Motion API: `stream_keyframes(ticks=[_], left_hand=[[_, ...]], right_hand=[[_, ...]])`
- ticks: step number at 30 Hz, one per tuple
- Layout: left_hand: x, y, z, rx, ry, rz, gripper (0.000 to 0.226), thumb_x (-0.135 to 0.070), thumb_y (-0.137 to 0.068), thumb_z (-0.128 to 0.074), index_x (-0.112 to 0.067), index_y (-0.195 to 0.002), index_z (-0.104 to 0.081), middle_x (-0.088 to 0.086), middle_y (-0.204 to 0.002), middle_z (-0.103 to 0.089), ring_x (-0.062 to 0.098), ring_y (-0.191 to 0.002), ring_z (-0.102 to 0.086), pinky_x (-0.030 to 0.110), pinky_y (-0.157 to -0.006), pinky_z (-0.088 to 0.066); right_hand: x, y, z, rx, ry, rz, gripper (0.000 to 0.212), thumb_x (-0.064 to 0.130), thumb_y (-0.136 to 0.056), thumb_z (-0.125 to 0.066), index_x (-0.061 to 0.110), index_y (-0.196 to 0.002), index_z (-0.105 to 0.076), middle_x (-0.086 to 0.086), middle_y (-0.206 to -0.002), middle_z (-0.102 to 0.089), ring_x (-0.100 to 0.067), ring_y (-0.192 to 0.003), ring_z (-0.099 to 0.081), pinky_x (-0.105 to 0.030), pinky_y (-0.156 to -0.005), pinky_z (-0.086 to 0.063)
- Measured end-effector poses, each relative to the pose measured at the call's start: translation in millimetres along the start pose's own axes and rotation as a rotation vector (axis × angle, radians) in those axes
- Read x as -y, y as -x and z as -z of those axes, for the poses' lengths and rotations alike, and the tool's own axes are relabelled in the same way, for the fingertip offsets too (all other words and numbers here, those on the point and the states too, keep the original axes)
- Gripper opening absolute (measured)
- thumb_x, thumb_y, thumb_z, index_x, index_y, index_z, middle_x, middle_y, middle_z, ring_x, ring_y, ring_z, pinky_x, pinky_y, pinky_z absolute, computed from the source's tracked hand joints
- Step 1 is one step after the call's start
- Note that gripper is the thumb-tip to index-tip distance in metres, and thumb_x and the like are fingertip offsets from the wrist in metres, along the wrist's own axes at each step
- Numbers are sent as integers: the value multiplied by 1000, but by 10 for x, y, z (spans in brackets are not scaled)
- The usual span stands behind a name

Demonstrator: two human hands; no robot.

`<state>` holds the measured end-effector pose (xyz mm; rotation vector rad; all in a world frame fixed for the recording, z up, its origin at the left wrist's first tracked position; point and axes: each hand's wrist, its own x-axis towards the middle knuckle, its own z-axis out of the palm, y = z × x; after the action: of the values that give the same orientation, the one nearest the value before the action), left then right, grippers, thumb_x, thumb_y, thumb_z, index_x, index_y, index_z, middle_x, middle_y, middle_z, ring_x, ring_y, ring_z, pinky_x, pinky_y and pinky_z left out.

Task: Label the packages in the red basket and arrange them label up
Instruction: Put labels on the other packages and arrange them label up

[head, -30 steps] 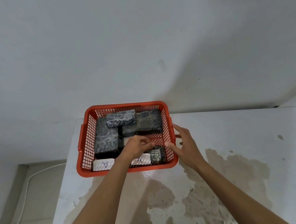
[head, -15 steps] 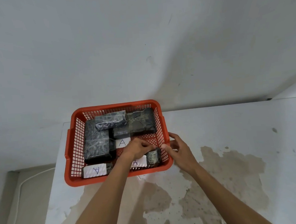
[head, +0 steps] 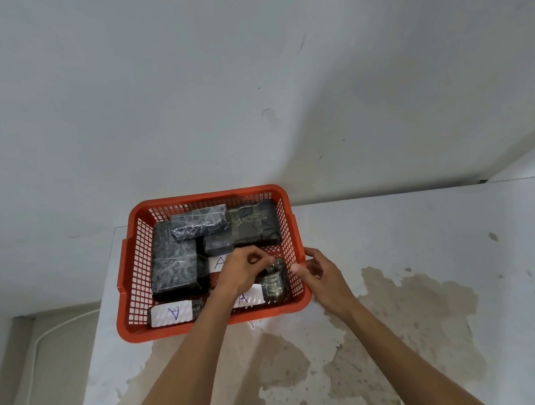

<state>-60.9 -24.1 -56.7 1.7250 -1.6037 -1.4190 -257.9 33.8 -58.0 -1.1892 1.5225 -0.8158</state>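
A red basket (head: 205, 326) stands at the table's far left corner and holds several black wrapped packages. Three of them show white labels marked "A": one at the front left (head: 171, 314), one in the middle (head: 219, 263), one at the front right (head: 250, 297). My left hand (head: 242, 271) is inside the basket, with its fingers pinched on the top end of the front right package (head: 274, 283). My right hand (head: 323, 272) is at the basket's right rim, thumb on the rim and fingers curled outside it. Unlabelled packages lie at the left (head: 174, 264) and the back (head: 255, 226).
The basket stands on a white table (head: 419, 240) with brown stains near the front. A white wall rises right behind the basket. The table's left edge lies just beside the basket, with the floor and a white cable (head: 42, 335) below.
My right hand has closed in from spread fingers beside the basket to a hold on its right rim. My left hand stays pinched over the front right package.
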Motion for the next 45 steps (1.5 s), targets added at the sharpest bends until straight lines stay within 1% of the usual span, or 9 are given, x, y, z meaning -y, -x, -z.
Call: stream_keyframes(ticks=[5, 10, 17, 21, 25, 29, 36, 42, 45], left_hand=[[47, 86, 88, -293, 37, -82, 16, -38, -81, -71, -23, -88, -73, -14, -81, -70, -2, -78, -64, 15, -69, -49], [141, 164, 93, -447, -75, -12, 27, -44, -83, -68, -18, -88, -73, -8, -79, -71, 5, -75, -65, 24, -69, -52], [205, 160, 145, -342, -213, 49, 30, -40, -84, -68, -16, -101, -69, 0, -92, -72, 15, -85, -66, 36, -78, -57], [223, 152, 212, -239, -208, -73, 40, -39, -80, -73, -19, -115, -65, -1, -100, -68, 13, -86, -62, 35, -82, -56], [276, 162, 279, -48, -423, -232, 55, -38, -82, -70, -35, -133, -51, -8, -114, -54, 11, -88, -59, 38, -85, -54], [287, 129, 319, -55, -574, -324, 49, -41, -86, -64, -34, -133, -52, -9, -124, -56, 14, -101, -61, 40, -87, -54], [206, 56, 331, -86, -510, -307, 37, -50, -88, -56, -23, -107, -72, -3, -99, -71, 13, -85, -65, 35, -76, -55], [137, 93, 127, -274, -258, -91, 16, -40, -83, -69, -25, -88, -65, -8, -68, -65, 9, -60, -64, 31, -60, -54], [186, 118, 103, -253, -226, -141, 18, -41, -83, -68, -26, -92, -67, -13, -74, -65, 5, -69, -64, 22, -61, -51]], right_hand=[[-23, -15, -21, 6, -9, -4, 33, 70, -81, -61, 60, -112, -53, 30, -101, -68, 2, -96, -68, -15, -66, -55], [-36, -19, -12, 12, -6, 3, 30, 69, -82, -61, 60, -109, -53, 21, -104, -69, 2, -95, -68, -15, -64, -56], [-23, -9, 0, 35, -1, 7, 39, 72, -80, -58, 52, -112, -54, 16, -109, -68, 1, -93, -69, -18, -66, -57], [-31, -19, -1, 33, 10, 5, 35, 71, -81, -58, 54, -111, -53, 18, -108, -67, 3, -93, -68, -16, -64, -56], [-43, -25, 0, 31, 12, 8, 37, 75, -78, -59, 56, -110, -53, 19, -107, -67, 4, -93, -68, -16, -64, -56], [-52, -33, 3, 30, 18, 7, 38, 77, -77, -58, 57, -109, -53, 20, -107, -67, 3, -94, -68, -16, -64, -56], [-56, -37, 14, 39, 15, 1, 36, 71, -81, -60, 54, -112, -55, 17, -108, -69, -3, -95, -70, -21, -69, -59], [-40, -22, 10, 44, 19, -15, 46, 65, -84, -58, 40, -122, -55, 12, -113, -67, -11, -95, -70, -23, -71, -60], [-50, -23, 16, 45, 22, -22, 51, 61, -86, -58, 31, -127, -56, 6, -115, -67, -15, -98, -70, -32, -79, -62]])
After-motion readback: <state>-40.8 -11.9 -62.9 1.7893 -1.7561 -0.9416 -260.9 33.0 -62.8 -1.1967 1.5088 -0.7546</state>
